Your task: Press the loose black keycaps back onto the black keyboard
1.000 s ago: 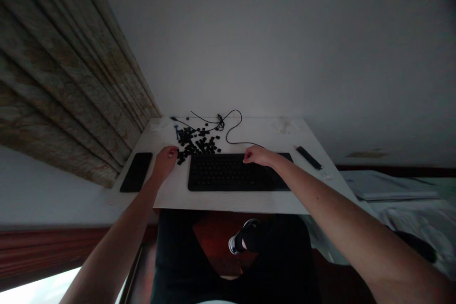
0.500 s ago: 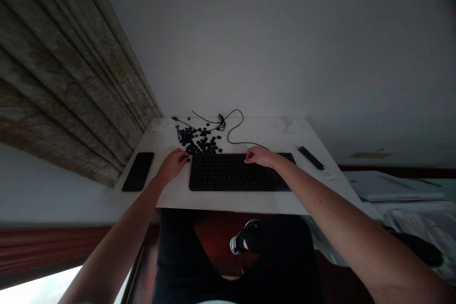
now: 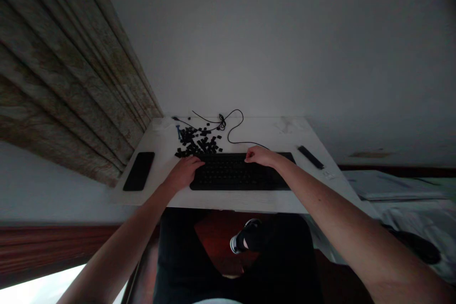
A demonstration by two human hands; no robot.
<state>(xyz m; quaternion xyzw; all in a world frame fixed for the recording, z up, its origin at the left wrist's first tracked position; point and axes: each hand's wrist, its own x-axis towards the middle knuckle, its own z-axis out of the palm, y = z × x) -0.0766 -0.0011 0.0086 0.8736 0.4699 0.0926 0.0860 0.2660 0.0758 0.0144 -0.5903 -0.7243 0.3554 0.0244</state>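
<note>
A black keyboard lies on the white desk. Behind its left end is a heap of loose black keycaps. My left hand lies over the keyboard's left end. Its fingers are drawn together and point right, and what they pinch is hidden. My right hand rests on the keyboard's back edge near the middle, fingers curled down over it. The keyboard's black cable loops toward the wall.
A black phone lies flat at the desk's left edge. A slim black stick-shaped object lies at the right. A curtain hangs at the left. My crossed legs and a shoe are below the desk.
My left hand has moved right and toward me, from the keycap heap onto the left end of the keyboard. My right hand has stayed on the back edge.
</note>
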